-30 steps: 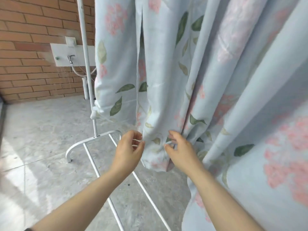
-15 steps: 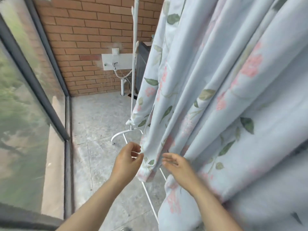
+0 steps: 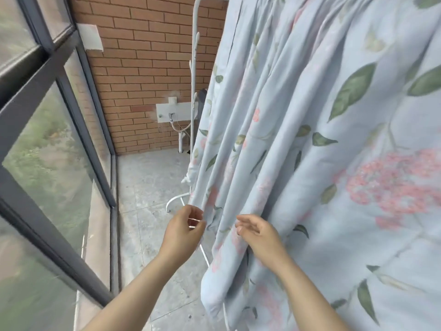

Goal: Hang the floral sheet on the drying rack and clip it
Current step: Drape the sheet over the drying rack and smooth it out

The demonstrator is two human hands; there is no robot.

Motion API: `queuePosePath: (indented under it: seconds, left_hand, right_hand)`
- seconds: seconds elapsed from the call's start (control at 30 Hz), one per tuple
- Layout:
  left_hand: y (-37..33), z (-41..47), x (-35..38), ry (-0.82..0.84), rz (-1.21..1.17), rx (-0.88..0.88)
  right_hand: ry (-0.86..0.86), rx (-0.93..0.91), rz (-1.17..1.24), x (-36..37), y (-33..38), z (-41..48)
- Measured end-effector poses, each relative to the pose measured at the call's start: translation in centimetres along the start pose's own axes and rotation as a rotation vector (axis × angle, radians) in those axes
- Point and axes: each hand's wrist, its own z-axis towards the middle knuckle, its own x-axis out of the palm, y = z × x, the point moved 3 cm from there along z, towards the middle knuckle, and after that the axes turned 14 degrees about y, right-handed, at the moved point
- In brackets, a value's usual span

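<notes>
The floral sheet point(image 3: 310, 139), pale blue with pink flowers and green leaves, hangs in long folds from the top of the frame and fills the right half. The white drying rack's upright pole point(image 3: 192, 68) stands just left of it, and the curved foot point(image 3: 174, 199) rests on the floor. My left hand point(image 3: 183, 230) is at the sheet's left edge with fingers and thumb curved apart, floor showing between them. My right hand point(image 3: 259, 232) hovers in front of a lower fold with loosely curled fingers and holds nothing. No clip shows.
A dark-framed glass wall point(image 3: 47, 163) runs along the left. A brick wall point(image 3: 148, 68) with a white panel and tap point(image 3: 171, 114) closes the far end. Grey tiled floor point(image 3: 148, 187) lies between the glass and the rack.
Both hands pinched the sheet's lower hem a second ago; they have let it go. The view has lifted and swung left, bringing the glass wall into sight.
</notes>
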Motion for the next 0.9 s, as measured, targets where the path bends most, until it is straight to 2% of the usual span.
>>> queuePosePath:
  seconds: [0.2,0.5,0.8,0.9]
  left_hand:
    - [-1.0,-3.2,4.4,0.192,0.014,0.025]
    - [-3.0,-9.6,9.9,0.352,0.029,0.067]
    - [-6.1,-16.9,17.8,0.400,0.087,0.086]
    - [-6.4,-20.5,20.7,0.387,0.088,0.067]
  right_hand:
    - [-0.197,0.056,0.067,-1.4,-2.0,-7.9]
    - [-0.385,0.096,0.131,-3.1,-4.7,-17.6]
    - [-0.428,0.066,0.152,-6.1,-8.1,-28.5]
    - [-0.386,0.079,0.128,-7.0,-9.6,-32.9]
